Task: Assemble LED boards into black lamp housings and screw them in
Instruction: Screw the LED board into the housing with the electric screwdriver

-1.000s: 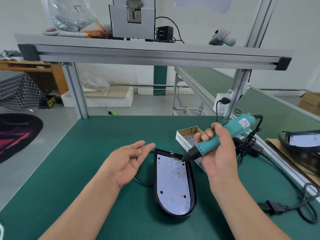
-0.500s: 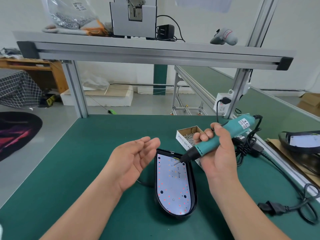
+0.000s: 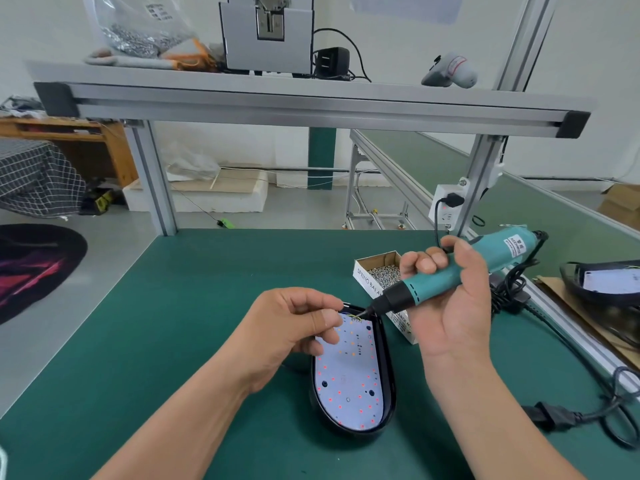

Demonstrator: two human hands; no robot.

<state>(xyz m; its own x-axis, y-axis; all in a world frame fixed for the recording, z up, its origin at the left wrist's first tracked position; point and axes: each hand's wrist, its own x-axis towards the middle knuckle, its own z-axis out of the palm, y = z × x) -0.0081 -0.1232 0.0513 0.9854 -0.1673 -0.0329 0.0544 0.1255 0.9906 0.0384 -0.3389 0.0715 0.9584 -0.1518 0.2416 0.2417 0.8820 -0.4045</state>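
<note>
Your right hand [image 3: 450, 317] has its fingers clamped round the screwdriver [image 3: 446, 277], tip at the far end of the LED board [image 3: 349, 375] seated in the housing [image 3: 390, 375] on the tabletop [image 3: 173, 306], just near-left of the screw box [image 3: 372, 270], while your left hand [image 3: 294, 327] curls its fingers together beside the tip, any screw between them too small to tell

1. A green-topped table [image 3: 180, 327] carries everything
2. A black lamp housing [image 3: 349, 434] lies flat on it, near the front centre
3. An open cardboard box [image 3: 363, 282] of screws sits just beyond the housing, to the right
4. A black power cable [image 3: 554, 415] with its plug trails along the right side
</note>
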